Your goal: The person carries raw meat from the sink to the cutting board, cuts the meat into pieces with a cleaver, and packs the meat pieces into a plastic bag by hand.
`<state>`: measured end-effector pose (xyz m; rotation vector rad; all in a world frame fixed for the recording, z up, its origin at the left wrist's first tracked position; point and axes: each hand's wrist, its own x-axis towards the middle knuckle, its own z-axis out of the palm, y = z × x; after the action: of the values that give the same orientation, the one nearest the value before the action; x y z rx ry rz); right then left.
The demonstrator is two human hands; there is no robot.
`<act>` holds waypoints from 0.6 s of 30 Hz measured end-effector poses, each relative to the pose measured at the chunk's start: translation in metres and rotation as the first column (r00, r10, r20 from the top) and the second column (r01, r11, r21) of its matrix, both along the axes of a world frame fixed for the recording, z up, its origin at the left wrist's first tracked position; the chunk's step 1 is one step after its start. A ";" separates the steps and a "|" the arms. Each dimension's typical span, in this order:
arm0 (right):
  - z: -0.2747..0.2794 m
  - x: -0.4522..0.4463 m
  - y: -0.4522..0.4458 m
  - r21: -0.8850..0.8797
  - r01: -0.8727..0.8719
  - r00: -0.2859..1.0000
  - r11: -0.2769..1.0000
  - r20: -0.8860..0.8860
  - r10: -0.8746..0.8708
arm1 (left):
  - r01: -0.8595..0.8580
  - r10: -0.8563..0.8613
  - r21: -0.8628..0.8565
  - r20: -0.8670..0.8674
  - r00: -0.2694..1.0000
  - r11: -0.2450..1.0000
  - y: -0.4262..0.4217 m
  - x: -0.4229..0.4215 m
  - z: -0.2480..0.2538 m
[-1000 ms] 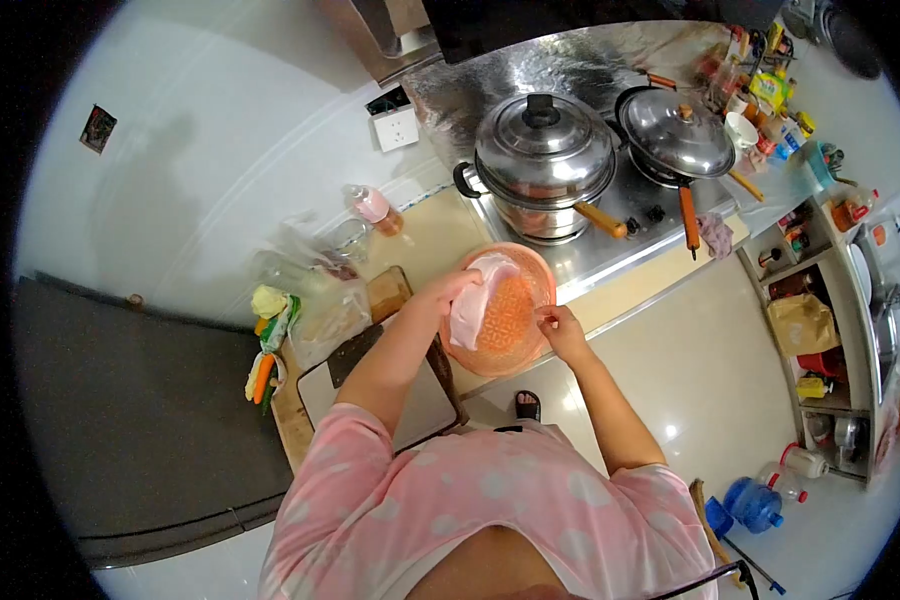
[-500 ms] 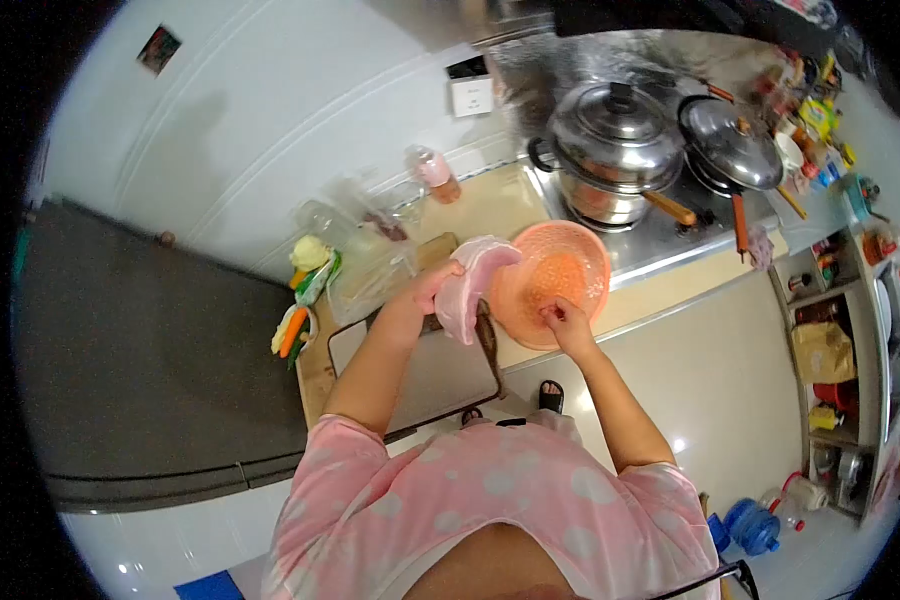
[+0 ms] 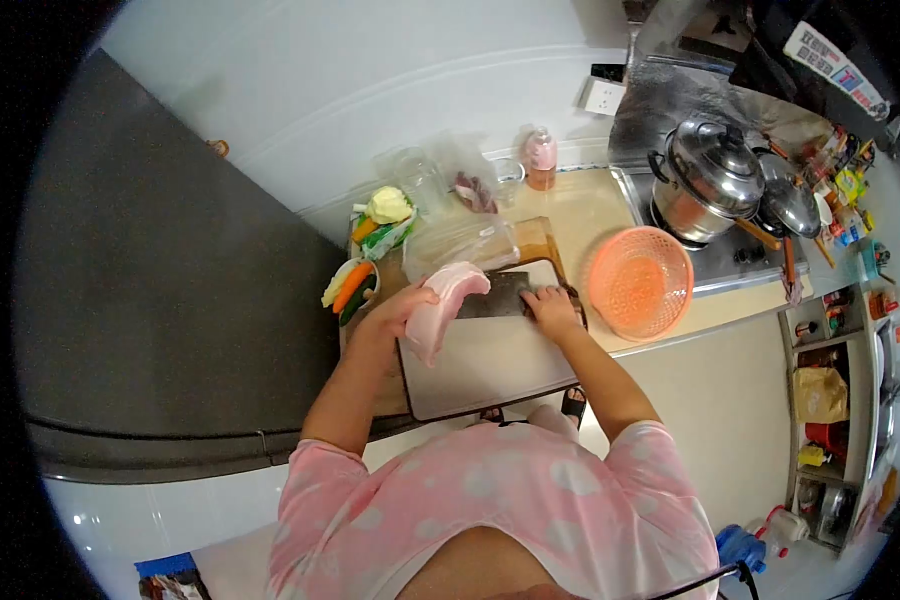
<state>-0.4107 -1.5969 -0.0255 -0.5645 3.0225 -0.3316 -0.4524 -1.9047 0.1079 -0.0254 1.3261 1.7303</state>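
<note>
A pale pink slab of raw meat, probably pork, hangs over the left part of the cutting board; my left hand grips it by its left side. On the upper part of the board lies a cleaver with a broad dark blade. My right hand is at the cleaver's handle end, its fingers curled over it, and they partly hide the handle. An orange plastic basket with a perforated bottom stands to the right of the board.
Behind the board are clear plastic bags, a bottle and a cauliflower. A bowl holds a carrot and other vegetables. A steel pot and a lidded pan occupy the stove at right.
My right hand has left the orange basket and come to the cleaver on the board. My left hand has carried the meat from beside the basket to above the board. The view has shifted.
</note>
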 end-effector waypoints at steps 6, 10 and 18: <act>0.060 0.072 -0.007 -0.107 0.320 0.940 0.941 0.157 -0.302 | -0.011 0.003 -0.104 -0.077 0.997 0.995 -0.029 -0.003 -0.031; 0.077 0.129 0.012 -0.177 0.622 0.776 0.763 0.269 -0.570 | 0.026 -0.071 -0.216 -0.207 0.976 0.976 -0.009 -0.003 -0.031; 0.083 0.185 0.026 -0.465 0.842 0.524 0.273 0.588 -0.615 | 0.042 -0.748 -0.767 -0.610 0.262 0.640 0.047 0.035 -0.068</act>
<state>-0.2261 -1.5705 0.0572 0.9708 2.4644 -1.5217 -0.4177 -1.8581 0.0400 1.0208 2.4028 0.5888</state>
